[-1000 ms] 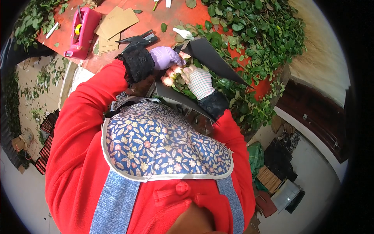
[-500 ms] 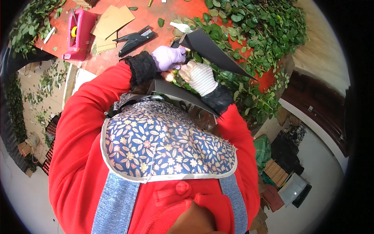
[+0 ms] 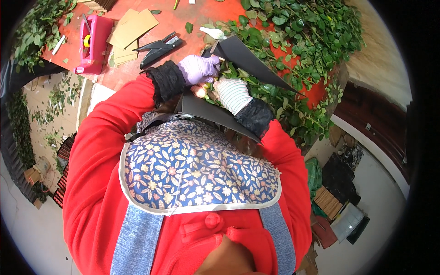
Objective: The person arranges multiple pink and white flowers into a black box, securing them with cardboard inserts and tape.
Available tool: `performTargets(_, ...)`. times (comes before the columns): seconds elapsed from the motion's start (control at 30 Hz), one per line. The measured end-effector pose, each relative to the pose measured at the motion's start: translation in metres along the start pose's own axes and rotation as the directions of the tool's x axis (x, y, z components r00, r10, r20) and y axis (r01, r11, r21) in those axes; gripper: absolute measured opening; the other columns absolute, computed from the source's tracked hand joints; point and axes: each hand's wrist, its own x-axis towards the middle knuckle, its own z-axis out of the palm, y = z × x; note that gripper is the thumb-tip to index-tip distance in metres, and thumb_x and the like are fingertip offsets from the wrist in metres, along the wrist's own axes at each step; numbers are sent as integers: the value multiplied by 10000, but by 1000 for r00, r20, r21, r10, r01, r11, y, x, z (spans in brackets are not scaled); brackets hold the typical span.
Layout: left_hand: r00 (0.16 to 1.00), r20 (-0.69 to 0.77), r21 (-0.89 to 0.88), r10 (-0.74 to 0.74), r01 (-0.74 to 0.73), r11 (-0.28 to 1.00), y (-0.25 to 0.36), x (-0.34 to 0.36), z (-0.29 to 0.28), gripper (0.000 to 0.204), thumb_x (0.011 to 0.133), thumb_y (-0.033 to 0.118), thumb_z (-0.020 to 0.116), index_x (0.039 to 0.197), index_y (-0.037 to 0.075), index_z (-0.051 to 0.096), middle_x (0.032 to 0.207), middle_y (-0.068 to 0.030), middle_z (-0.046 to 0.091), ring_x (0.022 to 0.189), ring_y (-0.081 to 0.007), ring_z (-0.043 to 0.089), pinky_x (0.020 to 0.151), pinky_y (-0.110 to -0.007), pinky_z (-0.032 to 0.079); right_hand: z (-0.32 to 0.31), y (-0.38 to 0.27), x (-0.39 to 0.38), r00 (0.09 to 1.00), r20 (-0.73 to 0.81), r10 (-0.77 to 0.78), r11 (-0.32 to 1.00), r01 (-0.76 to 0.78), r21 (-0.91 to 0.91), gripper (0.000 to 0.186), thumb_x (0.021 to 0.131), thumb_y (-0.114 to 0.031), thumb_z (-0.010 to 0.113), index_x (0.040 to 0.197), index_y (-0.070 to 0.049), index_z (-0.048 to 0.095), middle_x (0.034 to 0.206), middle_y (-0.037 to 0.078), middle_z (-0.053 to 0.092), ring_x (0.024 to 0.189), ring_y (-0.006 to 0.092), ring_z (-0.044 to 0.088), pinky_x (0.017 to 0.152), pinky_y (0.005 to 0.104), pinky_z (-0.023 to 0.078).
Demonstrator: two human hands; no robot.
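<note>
My left hand [image 3: 199,68], in a purple glove, is closed at the head end of a bunch of pale pink roses [image 3: 199,90]; what its curled fingers grip is hidden. Just right of it, my right hand [image 3: 232,95], in a striped glove, bends its fingers onto the roses among green leaves. The bunch lies between two flaps of a dark grey wrapping sheet [image 3: 245,59]. A black stapler-like tool [image 3: 160,50] lies above my left hand, and a small white object [image 3: 213,33] is beside the sheet's top corner.
The red table [image 3: 176,18] holds a pink tape dispenser [image 3: 94,43], tan cards [image 3: 130,30] and piles of cut leaves [image 3: 298,18] along the right and far left. Below at right are stacked boards [image 3: 327,201] and a grey bin [image 3: 343,222] on the floor.
My left hand has moved slightly right and curled tighter over the rose heads, covering more of them. My right hand has shifted a little on the bunch. The wrapper's upper flap sits higher in view.
</note>
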Motion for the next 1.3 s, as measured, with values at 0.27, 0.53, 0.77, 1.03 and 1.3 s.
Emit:
performTargets(0.27, 979, 81, 284, 188, -204, 937, 2, -10, -11, 388, 709, -15, 699, 1081, 61, 624, 1187, -52, 549, 982, -270, 626, 800, -347, 529, -31, -3, -12, 986, -75, -149, 971, 160, 179, 273, 869, -330, 528, 851, -94, 664, 774, 135, 654, 688, 306, 658, 552, 446, 489)
performTargets(0.53, 991, 71, 197, 111, -123, 973, 3, -16, -5, 338, 768, 74, 680, 1098, 67, 609, 1213, -57, 547, 974, -276, 631, 772, -364, 525, 21, -4, -7, 977, -162, -140, 974, 165, 153, 240, 825, -340, 590, 778, -117, 664, 672, 108, 638, 617, 311, 641, 543, 453, 485)
performTargets(0.77, 989, 50, 316, 140, -149, 937, 16, -29, -4, 467, 727, 197, 727, 1157, 67, 600, 1269, -75, 533, 1018, -295, 619, 819, -386, 518, 5, -9, -6, 985, -146, -94, 982, 116, 149, 215, 823, -297, 586, 768, -113, 682, 674, 102, 655, 627, 296, 663, 554, 439, 510)
performTargets(1.03, 994, 111, 508, -6, -52, 860, 28, -19, 2, 565, 722, 235, 742, 1228, 84, 541, 1271, -80, 496, 892, -305, 640, 673, -422, 534, -30, 8, -5, 973, 170, -154, 912, 74, 402, 356, 804, -426, 624, 837, -76, 685, 768, 144, 671, 711, 328, 652, 664, 440, 510)
performTargets(1.3, 901, -433, 305, 36, 109, 946, 16, -147, 5, 183, 886, 243, 624, 898, 61, 642, 861, -125, 583, 756, -303, 615, 627, -391, 505, 31, 43, -167, 845, -248, 473, -256, 401, 879, 268, 944, -218, 542, 728, -64, 583, 571, -21, 484, 459, 91, 398, 422, 238, 261)
